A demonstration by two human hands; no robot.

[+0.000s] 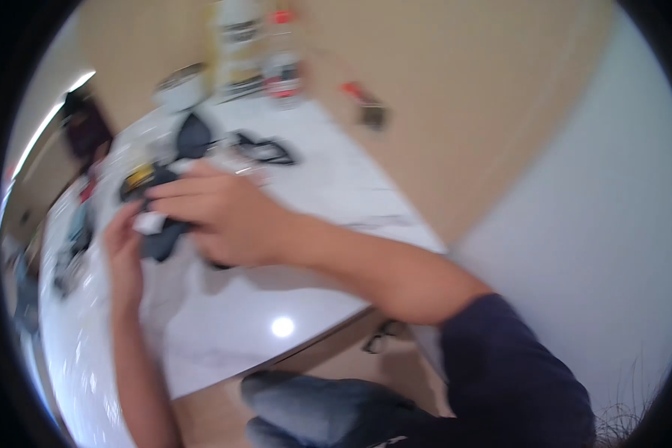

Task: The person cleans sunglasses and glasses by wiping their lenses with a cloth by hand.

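My left hand (125,243) and my right hand (235,213) meet over the left part of a white marbled table. Between them is a dark grey rounded piece (160,245) with a small white patch (149,222); blur hides its kind. The left fingers are closed at its left edge. My right hand reaches over the top, its fingers bent against the piece and partly covering it. Just beyond the fingertips lies a dark item with a yellow part (139,176). Farther back are a dark teardrop-shaped piece (194,136) and a black angular frame (276,153).
A red-capped bottle (282,63), a large white container (239,48) and a white cup-like container (181,91) stand at the back. Crinkled clear plastic (89,351) covers the left side. Dark-framed glasses (381,338) show below the table's front edge (276,361).
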